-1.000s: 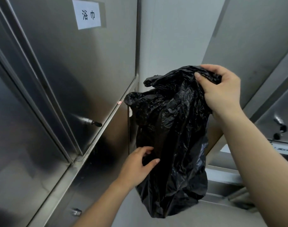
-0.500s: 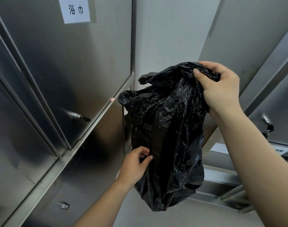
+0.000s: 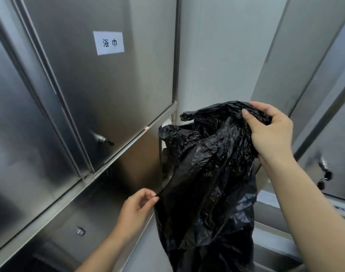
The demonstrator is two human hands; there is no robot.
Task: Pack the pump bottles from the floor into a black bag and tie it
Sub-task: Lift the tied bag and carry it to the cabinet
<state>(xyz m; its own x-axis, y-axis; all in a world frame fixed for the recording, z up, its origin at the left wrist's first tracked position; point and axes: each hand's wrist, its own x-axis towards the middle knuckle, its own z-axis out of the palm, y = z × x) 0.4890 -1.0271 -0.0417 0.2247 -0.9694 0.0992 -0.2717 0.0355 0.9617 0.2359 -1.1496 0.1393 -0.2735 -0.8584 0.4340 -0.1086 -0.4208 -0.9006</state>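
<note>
The person shows as two arms. The left hand (image 3: 137,208) and right hand (image 3: 269,132) are bare. The left forearm (image 3: 108,250) and right forearm (image 3: 309,213) are bare to the frame's edge. The right thumbnail (image 3: 245,112) is short and plain.

One head-worn wide-angle view; it faced forward at steel cabinet doors (image 3: 112,91) at close range. Left hand (image 3: 136,211), right hand (image 3: 269,134) and black bag (image 3: 207,183) filled its lower right
</note>
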